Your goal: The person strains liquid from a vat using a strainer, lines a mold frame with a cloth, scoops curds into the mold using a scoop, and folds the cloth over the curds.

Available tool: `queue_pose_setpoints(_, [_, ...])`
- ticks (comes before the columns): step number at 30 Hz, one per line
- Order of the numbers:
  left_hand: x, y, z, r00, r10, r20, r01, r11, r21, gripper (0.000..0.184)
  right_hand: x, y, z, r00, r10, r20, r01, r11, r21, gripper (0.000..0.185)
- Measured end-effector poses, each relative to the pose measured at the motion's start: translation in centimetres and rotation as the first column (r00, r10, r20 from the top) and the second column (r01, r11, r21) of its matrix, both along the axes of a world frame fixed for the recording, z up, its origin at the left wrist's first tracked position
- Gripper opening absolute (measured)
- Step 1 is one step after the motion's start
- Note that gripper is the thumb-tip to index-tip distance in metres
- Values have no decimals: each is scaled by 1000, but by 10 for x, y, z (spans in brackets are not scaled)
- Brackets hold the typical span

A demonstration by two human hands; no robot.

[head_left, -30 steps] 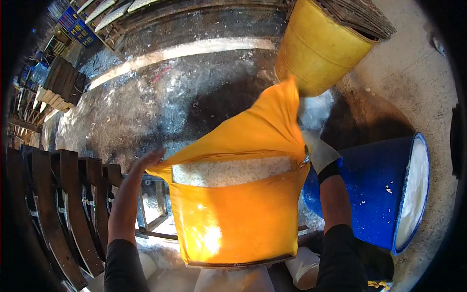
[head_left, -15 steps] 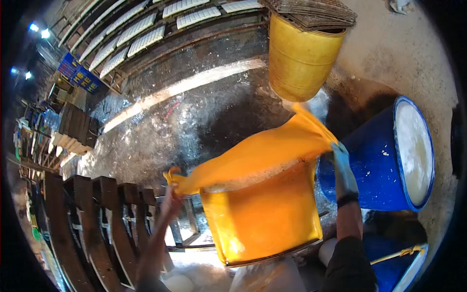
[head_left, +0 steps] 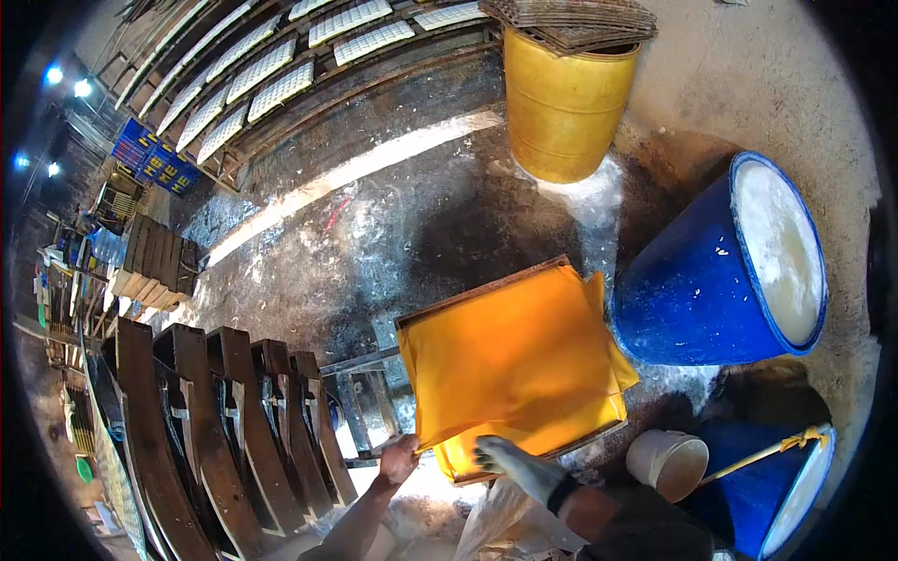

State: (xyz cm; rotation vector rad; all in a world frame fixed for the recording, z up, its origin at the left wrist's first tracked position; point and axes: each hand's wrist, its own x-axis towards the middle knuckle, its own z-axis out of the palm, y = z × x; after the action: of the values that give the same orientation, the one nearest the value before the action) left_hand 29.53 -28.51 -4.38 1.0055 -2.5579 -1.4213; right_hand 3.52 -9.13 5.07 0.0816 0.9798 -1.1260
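Note:
An orange cloth (head_left: pixel 496 355) lies over a wooden-edged frame (head_left: pixel 482 290), its near edge overlapping a lower yellow-orange layer (head_left: pixel 561 425). At the cloth's near left corner, my bare left hand (head_left: pixel 400 460) is closed on its edge. My right hand (head_left: pixel 524 469), in a pale glove, rests at the near edge of the cloth with its fingers stretched out. Whatever lies under the cloth is hidden. Below the right hand hangs a translucent plastic sheet (head_left: pixel 494 512).
Dark wooden beams (head_left: pixel 210 430) stand at the left. A blue drum (head_left: pixel 683 271) with whitish contents is on the right, near a white bucket (head_left: pixel 666 463) and another blue drum (head_left: pixel 748 496). A yellow barrel (head_left: pixel 566 112) and racks of white slabs (head_left: pixel 262 70) are further back.
The raised cloth has come down over the frame, covering the pale material that showed. Both hands moved nearer to me, and the right hand let go of its corner.

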Motion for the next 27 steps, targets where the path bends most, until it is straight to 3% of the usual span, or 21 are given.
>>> queue_pose_setpoints(2, [13, 6, 12, 994, -35, 106, 74, 915, -396, 17, 3, -42, -3, 984, 54, 167, -21, 980, -195, 52])
queue_pose_setpoints(4, [33, 15, 50, 917, 36, 397, 120, 924, -363, 21, 32, -85, -126, 992, -32, 125, 17, 993, 114, 51])
queue_pose_setpoints(6, [66, 20, 50, 943, 142, 301, 11, 891, -454, 9, -17, -100, -130, 948, -306, 85, 300, 951, 76, 45])
queue_pose_setpoints(7, [82, 20, 45, 913, 210, 351, -35, 895, -444, 7, -39, -95, -181, 849, -523, 78, 508, 848, 148, 34])
queue_pose_setpoints(8, [95, 20, 36, 876, 278, 395, -89, 896, -435, 6, -81, -72, -198, 798, -573, 187, 593, 802, -74, 26])
queue_pose_setpoints(9, [106, 18, 29, 879, 215, 425, 0, 892, -452, 6, -122, -48, -214, 744, -575, 340, 663, 698, -271, 21])
queue_pose_setpoints(10, [116, 18, 14, 846, 171, 505, 157, 825, -542, 7, -165, -13, -211, 723, -672, 160, 691, 708, -148, 28])
queue_pose_setpoints(11, [123, 18, -2, 647, 147, 748, 260, 880, -398, 25, -209, 33, -237, 743, -635, 211, 667, 676, -313, 29])
queue_pose_setpoints(12, [132, 19, -24, 806, 52, 590, 243, 879, -410, 11, -253, 82, -278, 763, -590, 263, 636, 615, -467, 38])
queue_pose_setpoints(13, [105, 19, -16, 742, 86, 664, 146, 947, -285, 13, -262, 86, -207, 621, -782, 52, 775, 603, -189, 37])
queue_pose_setpoints(16, [73, 40, -55, 856, 3, 517, 179, 936, -303, 16, -278, 120, -133, 538, -822, -186, 840, 542, 34, 36])
queue_pose_setpoints(17, [62, 51, -64, 857, 13, 515, 161, 942, -293, 16, -282, 138, -135, 552, -810, -197, 830, 556, 38, 36])
queue_pose_setpoints(19, [36, 69, -76, 767, 54, 640, 287, 863, -417, 16, -288, 170, -144, 623, -713, -322, 782, 564, 263, 29])
queue_pose_setpoints(20, [21, 71, -78, 766, 53, 641, 284, 866, -412, 16, -289, 191, -155, 626, -709, -326, 780, 566, 268, 29])
queue_pose_setpoints(23, [-12, 74, -75, 578, -11, 816, 113, 991, -67, 41, -279, 196, -151, 531, -656, -536, 842, 336, 422, 21])
queue_pose_setpoints(24, [-16, 76, -72, 527, 7, 850, 63, 997, -47, 55, -276, 198, -143, 538, -658, -527, 837, 342, 427, 21])
queue_pose_setpoints(26, [-25, 80, -38, 604, 148, 783, -195, 980, -35, 69, -267, 211, -131, 622, -578, -529, 775, 354, 524, 16])
queue_pose_setpoints(27, [-22, 80, -29, 578, 157, 801, -253, 967, -6, 84, -271, 215, -129, 643, -548, -536, 762, 381, 524, 15])
